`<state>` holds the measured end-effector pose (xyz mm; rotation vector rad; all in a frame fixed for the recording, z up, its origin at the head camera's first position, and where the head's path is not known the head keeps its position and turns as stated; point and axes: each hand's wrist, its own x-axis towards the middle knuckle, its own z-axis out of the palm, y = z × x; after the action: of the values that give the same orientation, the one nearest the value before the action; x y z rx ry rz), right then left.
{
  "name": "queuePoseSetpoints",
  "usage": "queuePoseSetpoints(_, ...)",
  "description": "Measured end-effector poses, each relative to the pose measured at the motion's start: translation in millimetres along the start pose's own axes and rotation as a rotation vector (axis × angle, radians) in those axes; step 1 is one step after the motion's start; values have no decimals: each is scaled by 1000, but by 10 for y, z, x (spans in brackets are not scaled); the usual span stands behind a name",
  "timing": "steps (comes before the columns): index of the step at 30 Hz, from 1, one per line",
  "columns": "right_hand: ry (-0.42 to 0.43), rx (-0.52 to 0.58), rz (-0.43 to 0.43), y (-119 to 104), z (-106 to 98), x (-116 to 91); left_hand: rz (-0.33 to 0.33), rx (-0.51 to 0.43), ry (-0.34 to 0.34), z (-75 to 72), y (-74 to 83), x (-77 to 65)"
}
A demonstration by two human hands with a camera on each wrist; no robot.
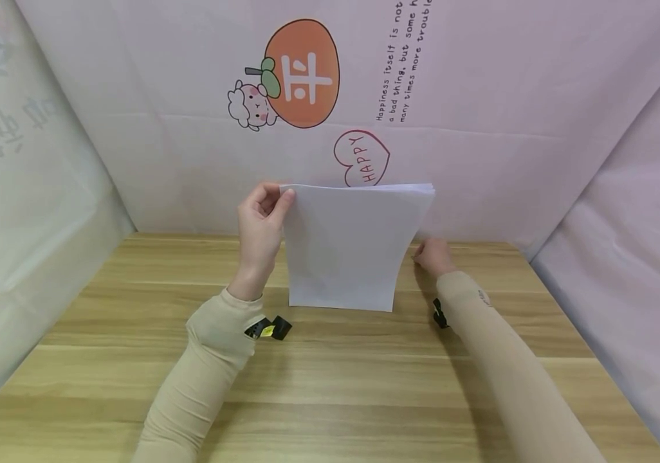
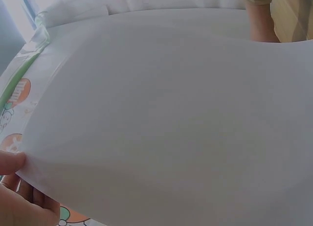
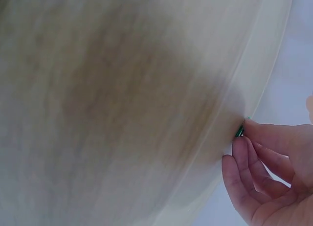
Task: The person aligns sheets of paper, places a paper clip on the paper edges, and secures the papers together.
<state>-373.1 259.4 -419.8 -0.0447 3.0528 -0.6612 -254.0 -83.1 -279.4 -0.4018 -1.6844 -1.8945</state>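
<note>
A small stack of white paper sheets (image 1: 344, 247) stands upright above the table, its top right corner fanned slightly. My left hand (image 1: 260, 228) pinches the stack's top left corner between thumb and fingers; the left wrist view shows the broad, bowed face of the paper (image 2: 161, 113). To the right of the sheets, low by the table's far edge, is my right hand (image 1: 435, 257). In the right wrist view its thumb and fingertips pinch a small shiny green piece (image 3: 239, 131), mostly covered by the fingers, so its kind is unclear.
The wood-grain table (image 1: 330, 386) reaches back to a white cloth backdrop (image 1: 480, 77) printed with an orange fruit, a heart and lettering. Cloth walls stand at the left and right. Black wrist devices (image 1: 275, 328) are strapped at both sleeves.
</note>
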Motion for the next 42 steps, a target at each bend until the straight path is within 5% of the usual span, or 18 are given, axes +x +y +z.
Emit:
queuePoseSetpoints(18,-88,-52,-34,29,24,15,-6,-10,12,-1,-40,-9)
queuePoseSetpoints(42,-86,-86,-34,51,26,-20,-1,-29,14,-9,-26,-7)
